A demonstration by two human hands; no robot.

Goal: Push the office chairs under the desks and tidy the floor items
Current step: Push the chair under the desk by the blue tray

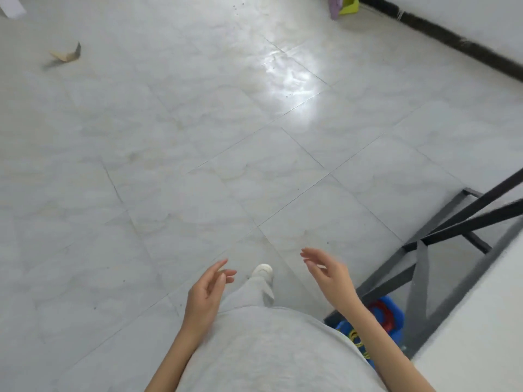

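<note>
1. Head view: my left hand (208,290) hangs loosely open over the tiled floor (198,165), thumb near the fingertips; whether it pinches anything I cannot tell.
2. My right hand (328,274) is spread open, holding nothing.
3. A brown paper scrap (66,54) lies far left; a blue bin (379,321) sits under the desk frame (418,250).

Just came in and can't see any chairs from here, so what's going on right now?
A person is walking across the tiled floor with nothing held: the left hand and right hand hang relaxed in front of the body. A brown cardboard scrap lies on the floor far ahead to the left. A black desk frame stands at the right, with a blue bin under it. No chair is in view.
</note>
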